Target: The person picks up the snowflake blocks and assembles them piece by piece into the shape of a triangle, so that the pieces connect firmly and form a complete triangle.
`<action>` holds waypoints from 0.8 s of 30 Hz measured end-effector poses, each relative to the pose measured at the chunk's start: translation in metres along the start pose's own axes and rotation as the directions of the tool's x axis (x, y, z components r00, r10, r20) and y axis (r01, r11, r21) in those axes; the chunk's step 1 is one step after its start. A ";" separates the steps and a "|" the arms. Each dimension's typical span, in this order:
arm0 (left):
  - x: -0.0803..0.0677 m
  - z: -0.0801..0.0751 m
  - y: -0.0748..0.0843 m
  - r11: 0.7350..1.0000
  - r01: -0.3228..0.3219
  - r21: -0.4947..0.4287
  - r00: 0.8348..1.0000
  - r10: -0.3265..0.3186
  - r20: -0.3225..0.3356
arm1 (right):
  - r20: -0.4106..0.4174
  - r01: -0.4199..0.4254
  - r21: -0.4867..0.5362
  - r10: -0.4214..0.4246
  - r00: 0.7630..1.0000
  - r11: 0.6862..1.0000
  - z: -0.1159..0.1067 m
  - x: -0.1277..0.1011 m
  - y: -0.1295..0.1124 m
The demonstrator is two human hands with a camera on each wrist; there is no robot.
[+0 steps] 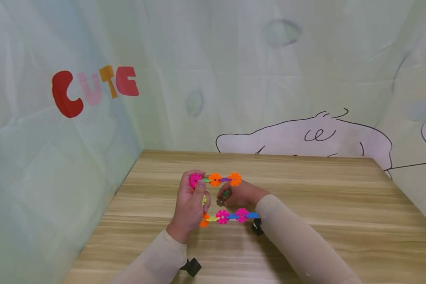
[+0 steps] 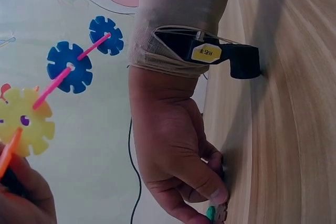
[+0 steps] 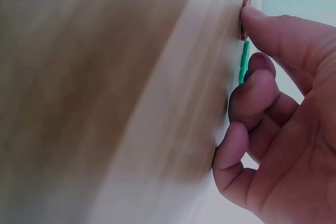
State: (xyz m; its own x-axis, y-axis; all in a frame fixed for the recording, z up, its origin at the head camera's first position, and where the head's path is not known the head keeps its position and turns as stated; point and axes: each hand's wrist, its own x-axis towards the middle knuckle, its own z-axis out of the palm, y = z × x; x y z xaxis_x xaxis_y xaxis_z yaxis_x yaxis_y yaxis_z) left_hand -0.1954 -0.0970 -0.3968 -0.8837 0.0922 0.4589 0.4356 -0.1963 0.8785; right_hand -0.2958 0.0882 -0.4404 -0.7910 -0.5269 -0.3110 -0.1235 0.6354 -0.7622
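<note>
My left hand (image 1: pixel 189 207) grips a chain of interlocking snowflake discs, its thumb over a pink disc (image 1: pixel 195 180). An upper run ends in an orange disc (image 1: pixel 234 179); the lower run carries pink discs (image 1: pixel 222 217) and blue ones (image 2: pixel 70 67). Part of the chain, by a yellow disc (image 1: pixel 204 200), hides behind my left fingers. Between the two runs, low at the tabletop, my right hand (image 1: pixel 244 194) pinches a brown disc (image 1: pixel 220 202) with its thumb on it. Beside that lies a green disc (image 3: pixel 244 64), close to the curled fingers.
The wood-grain table (image 1: pixel 145 189) spreads around both hands. Printed cloth walls (image 1: pixel 184 79) stand behind and to the left. Black wrist cameras (image 1: pixel 191 267) stick out below each sleeve.
</note>
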 end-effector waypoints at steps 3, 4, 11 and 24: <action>0.000 0.000 0.000 1.000 -0.001 -0.004 1.000 0.001 0.000 | 0.001 -0.008 0.047 0.008 1.000 0.999 0.002 0.000 -0.002; 0.000 0.001 0.000 1.000 -0.002 -0.004 1.000 0.002 0.000 | 0.006 -0.018 0.071 0.017 1.000 0.997 0.003 -0.001 -0.003; 0.000 0.001 -0.001 1.000 -0.011 -0.005 1.000 0.011 -0.001 | 0.005 -0.093 0.012 0.093 0.996 0.996 0.007 -0.006 -0.012; 0.000 0.000 0.001 1.000 0.001 0.010 1.000 -0.001 -0.015 | 0.036 0.045 -0.047 -0.044 0.998 0.998 -0.004 -0.012 -0.007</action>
State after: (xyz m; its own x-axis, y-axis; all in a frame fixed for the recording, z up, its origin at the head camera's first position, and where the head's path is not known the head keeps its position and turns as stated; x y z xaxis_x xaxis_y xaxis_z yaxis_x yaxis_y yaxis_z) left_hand -0.1951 -0.0970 -0.3961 -0.8865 0.0774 0.4563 0.4367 -0.1865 0.8801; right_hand -0.2873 0.0923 -0.4291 -0.7628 -0.5740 -0.2977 -0.1875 0.6370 -0.7477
